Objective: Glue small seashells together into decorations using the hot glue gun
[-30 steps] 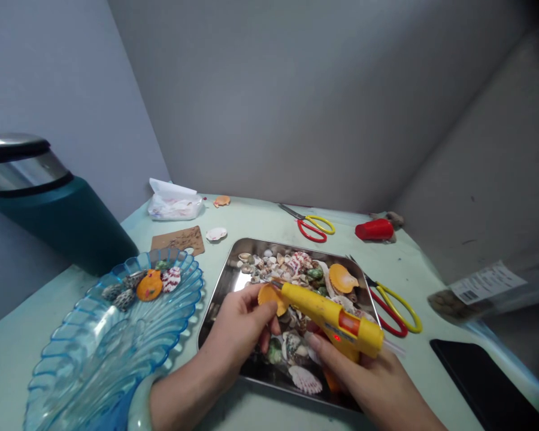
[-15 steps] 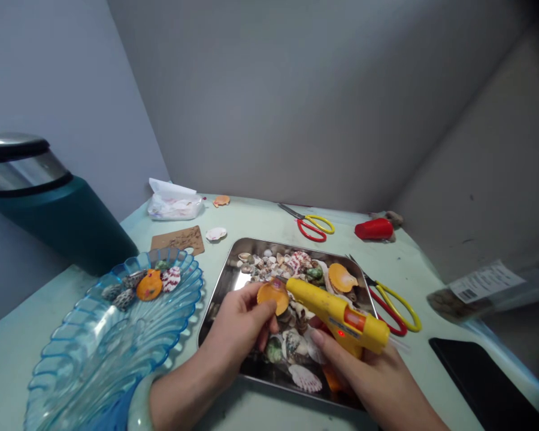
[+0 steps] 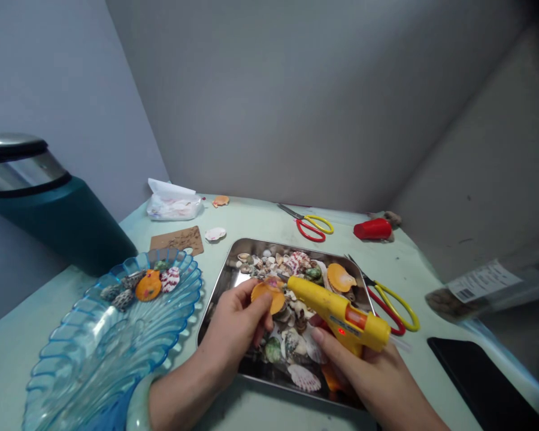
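Note:
Between its thumb and fingers my left hand (image 3: 236, 320) pinches an orange scallop shell (image 3: 272, 297), held up over a metal tray (image 3: 220, 287). My right hand (image 3: 363, 368) is wrapped round a yellow hot glue gun (image 3: 336, 305) with a red light lit on its side. The gun's nozzle points left and sits close to the shell's upper right edge; whether it touches, I cannot tell. Below both hands the tray holds many mixed shells, among them a striped white scallop shell (image 3: 304, 378) and another orange shell (image 3: 340, 278).
A blue glass dish (image 3: 117, 347) at left bears several shells. Behind it stands a green bottle (image 3: 63, 221). Two scissors, (image 3: 314, 227) with red and yellow handles, lie behind and right of the tray. Farther right are a red object (image 3: 372, 228) and a black phone-like slab (image 3: 480, 377).
The orange shell in my left hand has shifted slightly left, opening a small gap from the glue gun's nozzle. My right hand stays almost where it was.

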Motion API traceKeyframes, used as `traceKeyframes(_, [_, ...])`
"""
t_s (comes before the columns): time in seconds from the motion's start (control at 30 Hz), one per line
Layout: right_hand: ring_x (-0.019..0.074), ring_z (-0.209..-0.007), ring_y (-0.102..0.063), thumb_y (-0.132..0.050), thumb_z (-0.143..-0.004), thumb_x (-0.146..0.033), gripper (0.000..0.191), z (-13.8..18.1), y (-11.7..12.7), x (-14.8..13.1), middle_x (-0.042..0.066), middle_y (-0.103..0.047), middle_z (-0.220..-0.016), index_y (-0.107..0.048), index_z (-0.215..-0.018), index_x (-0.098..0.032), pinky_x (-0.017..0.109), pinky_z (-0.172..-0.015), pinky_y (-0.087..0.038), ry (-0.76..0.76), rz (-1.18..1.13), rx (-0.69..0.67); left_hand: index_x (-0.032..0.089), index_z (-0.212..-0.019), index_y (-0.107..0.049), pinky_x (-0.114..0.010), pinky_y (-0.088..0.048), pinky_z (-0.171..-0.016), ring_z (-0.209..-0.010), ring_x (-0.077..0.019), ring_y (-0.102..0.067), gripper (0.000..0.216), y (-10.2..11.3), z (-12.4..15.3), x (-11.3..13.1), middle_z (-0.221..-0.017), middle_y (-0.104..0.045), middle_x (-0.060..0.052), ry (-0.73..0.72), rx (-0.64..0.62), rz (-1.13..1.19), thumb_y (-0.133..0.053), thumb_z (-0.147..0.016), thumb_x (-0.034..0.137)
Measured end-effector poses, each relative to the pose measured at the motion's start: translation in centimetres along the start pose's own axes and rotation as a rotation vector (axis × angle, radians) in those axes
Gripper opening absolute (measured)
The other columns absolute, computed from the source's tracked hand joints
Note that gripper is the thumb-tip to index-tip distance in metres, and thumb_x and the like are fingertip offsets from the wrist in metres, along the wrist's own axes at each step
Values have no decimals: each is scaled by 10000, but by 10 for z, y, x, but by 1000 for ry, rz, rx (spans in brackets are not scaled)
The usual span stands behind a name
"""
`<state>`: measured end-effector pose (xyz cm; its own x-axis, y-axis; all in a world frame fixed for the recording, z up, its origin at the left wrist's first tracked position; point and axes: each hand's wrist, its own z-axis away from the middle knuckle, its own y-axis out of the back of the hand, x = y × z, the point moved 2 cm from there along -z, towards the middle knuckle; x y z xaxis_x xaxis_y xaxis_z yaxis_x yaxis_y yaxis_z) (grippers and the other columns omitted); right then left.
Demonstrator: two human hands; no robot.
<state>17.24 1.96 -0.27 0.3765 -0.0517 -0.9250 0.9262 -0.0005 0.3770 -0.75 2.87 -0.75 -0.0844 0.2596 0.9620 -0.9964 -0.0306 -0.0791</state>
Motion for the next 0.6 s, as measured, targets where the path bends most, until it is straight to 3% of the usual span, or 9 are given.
traceKeyframes(0.13, [307, -974, -650, -709, -676, -474, 352, -3, 5, 7, 88, -733, -990, -750, -925, -229, 439, -881, -512, -43, 14, -25, 170, -765, -530, -187, -223, -380, -354, -42, -347, 191, 0, 2, 3, -514, -531, 49, -14, 5, 7, -559, -814, 352])
traceKeyframes(0.2, [269, -780, -675, -692, -688, -507, 384, -4, 8, 10, 80, -733, -828, -729, -921, -204, 391, -710, -554, -100, -11, -14, 168, -815, -548, -182, -264, -381, -358, -49, -362, 166, -1, 3, 5, -521, -544, 48, -23, -23, -2, -564, -806, 333])
traceKeyframes(0.3, [170, -499, -561, -664, -728, -500, 370, -8, 7, 5, -12, -603, -546, -671, -921, -184, 295, -489, -480, -90, -89, -8, 164, -911, -561, -179, -297, -382, -363, -59, -372, 181, -2, 3, 9, -516, -557, 47, -35, -67, -20, -556, -805, 311])
traceKeyframes(0.47, [153, -544, -556, -654, -764, -405, 251, -18, -2, -17, -36, -590, -569, -651, -897, -192, 262, -527, -446, 5, -67, -9, 154, -924, -560, -166, -280, -366, -358, -56, -366, 195, -3, 3, 8, -506, -561, 45, -47, -76, -59, -544, -813, 313])
traceKeyframes(0.6, [158, -561, -576, -647, -775, -402, 268, -20, -13, -21, -32, -618, -602, -649, -939, -189, 263, -541, -438, 2, -148, -40, 152, -921, -557, -160, -289, -360, -356, -55, -363, 199, -2, 2, 7, -496, -556, 48, -67, -99, -48, -559, -806, 314])
